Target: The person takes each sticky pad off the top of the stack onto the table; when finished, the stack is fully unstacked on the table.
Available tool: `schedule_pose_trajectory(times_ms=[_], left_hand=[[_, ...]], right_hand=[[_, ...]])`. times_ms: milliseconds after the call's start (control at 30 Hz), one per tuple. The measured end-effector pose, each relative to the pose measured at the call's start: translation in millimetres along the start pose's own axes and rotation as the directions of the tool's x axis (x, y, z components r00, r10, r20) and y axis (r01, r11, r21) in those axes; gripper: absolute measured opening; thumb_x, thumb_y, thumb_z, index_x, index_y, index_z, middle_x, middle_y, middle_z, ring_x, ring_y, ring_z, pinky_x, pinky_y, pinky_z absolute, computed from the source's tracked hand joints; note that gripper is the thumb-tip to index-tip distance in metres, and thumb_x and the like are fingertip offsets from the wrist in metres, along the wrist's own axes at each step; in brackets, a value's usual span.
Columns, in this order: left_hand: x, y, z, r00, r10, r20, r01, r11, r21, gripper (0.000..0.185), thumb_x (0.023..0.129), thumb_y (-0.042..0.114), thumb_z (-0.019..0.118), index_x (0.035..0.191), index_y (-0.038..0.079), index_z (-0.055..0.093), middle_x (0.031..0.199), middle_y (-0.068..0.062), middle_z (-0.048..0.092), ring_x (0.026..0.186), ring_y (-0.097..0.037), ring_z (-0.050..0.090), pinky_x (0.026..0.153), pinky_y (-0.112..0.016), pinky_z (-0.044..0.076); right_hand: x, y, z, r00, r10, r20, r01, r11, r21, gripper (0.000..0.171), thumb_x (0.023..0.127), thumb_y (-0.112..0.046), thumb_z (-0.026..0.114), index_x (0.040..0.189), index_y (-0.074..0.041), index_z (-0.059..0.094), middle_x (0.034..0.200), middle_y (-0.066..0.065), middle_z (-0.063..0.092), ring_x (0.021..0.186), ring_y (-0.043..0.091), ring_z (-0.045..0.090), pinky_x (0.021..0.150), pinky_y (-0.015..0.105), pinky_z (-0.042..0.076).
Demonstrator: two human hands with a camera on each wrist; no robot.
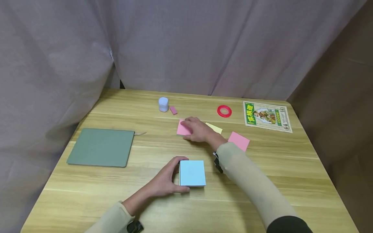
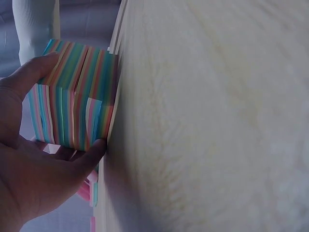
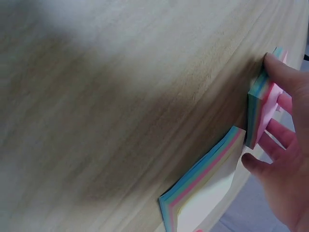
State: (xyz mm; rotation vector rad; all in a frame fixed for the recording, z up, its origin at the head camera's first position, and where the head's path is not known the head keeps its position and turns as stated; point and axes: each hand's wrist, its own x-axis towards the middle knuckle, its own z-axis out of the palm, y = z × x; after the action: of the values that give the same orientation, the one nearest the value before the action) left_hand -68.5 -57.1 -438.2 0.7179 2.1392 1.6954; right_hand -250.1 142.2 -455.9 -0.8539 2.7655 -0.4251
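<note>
Head view: the left hand (image 1: pixel 166 181) grips a blue-topped note block (image 1: pixel 192 173) on the wooden table (image 1: pixel 291 174), curtains behind; the right hand (image 1: pixel 198 129) curls around a pink pad (image 1: pixel 183 128). A green mat (image 1: pixel 100 147), red tape ring (image 1: pixel 224 111) and leaflet (image 1: pixel 267 116) lie around.

Left wrist view: fingers (image 2: pixel 89 154) clasp the striped block (image 2: pixel 77 96).

Right wrist view: fingers (image 3: pixel 282 72) pinch the pink pad (image 3: pixel 263 104), beside a thinner pad (image 3: pixel 207 193).

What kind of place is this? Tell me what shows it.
Probably a makeshift recording or craft corner, not a normal office: grey curtains hang close around a wooden table, and stationery is laid out on it, such as the block of coloured note paper, a red tape roll and a green mat.
</note>
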Motion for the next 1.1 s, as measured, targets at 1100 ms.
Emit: schedule_pose_trajectory(times_ms=[1100], left_hand=[[3.7, -24.8, 2.4, 1.000, 0.000, 0.016, -0.001, 0.998, 0.063, 0.085, 0.068, 0.008, 0.090, 0.138, 0.014, 0.042, 0.133, -0.002, 0.047, 0.120, -0.021, 0.048, 0.106, -0.049, 0.037]], right_hand=[[-157.8, -84.5, 6.4, 0.971, -0.215, -0.109, 0.222, 0.973, 0.060, 0.089, 0.073, -0.045, 0.084, 0.148, -0.019, 0.044, 0.137, -0.004, 0.048, 0.117, 0.010, 0.047, 0.089, 0.032, 0.048]])
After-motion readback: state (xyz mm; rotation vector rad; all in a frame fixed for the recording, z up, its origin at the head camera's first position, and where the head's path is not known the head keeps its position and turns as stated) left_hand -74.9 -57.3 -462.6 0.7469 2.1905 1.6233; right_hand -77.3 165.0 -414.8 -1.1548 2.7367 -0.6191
